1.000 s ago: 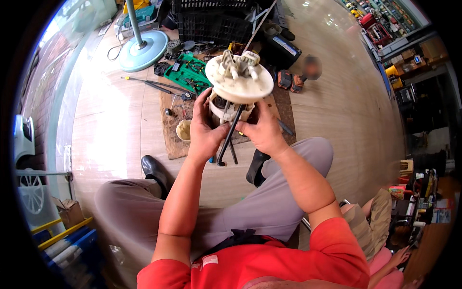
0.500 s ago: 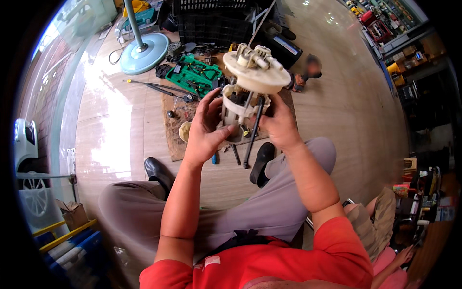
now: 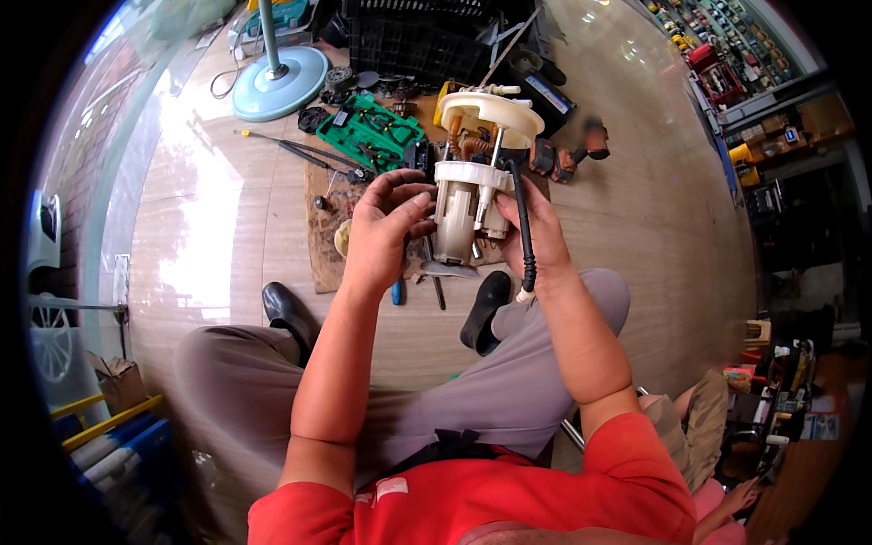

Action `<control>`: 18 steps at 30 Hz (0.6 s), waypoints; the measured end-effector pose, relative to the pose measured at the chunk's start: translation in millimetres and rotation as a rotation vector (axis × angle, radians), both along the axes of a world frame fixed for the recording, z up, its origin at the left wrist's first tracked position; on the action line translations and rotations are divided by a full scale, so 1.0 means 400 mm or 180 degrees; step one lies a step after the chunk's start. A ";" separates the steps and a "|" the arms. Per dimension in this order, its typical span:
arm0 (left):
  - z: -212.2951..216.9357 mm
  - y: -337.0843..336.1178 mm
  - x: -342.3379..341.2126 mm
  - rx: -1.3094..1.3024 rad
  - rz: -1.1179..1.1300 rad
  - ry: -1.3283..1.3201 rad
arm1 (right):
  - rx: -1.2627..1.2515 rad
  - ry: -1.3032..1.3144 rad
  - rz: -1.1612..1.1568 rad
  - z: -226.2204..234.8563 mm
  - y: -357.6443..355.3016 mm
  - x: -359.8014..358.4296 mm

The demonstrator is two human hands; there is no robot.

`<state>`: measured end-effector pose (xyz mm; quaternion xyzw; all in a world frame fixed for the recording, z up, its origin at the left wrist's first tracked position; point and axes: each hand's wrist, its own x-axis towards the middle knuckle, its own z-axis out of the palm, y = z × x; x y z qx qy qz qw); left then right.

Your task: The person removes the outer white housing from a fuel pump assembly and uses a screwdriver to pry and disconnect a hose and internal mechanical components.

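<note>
Upright in the upper centre of the frame, the cream fuel pump module is held at its right side by the right hand, while the left hand curls loosely at its left, contact unclear. If that left grip bears little, the module could twist or drop toward the brown board. The black hose hanging by the right wrist might snag, and a push on the round flange could tilt it on its thin rods.
</note>
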<state>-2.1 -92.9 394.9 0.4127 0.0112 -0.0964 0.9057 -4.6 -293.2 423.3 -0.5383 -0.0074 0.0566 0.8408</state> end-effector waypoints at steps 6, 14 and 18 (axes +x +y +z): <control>0.009 0.017 -0.001 0.0320 0.0046 0.0304 | 0.0311 -0.0002 -0.0002 0.003 -0.008 0.005; -0.010 0.001 -0.009 0.0870 -0.0911 0.0105 | 0.0521 0.0118 0.0202 -0.006 -0.010 0.007; 0.014 -0.007 -0.015 0.0567 -0.1016 0.0182 | 0.0488 0.0120 0.0282 -0.007 -0.012 0.005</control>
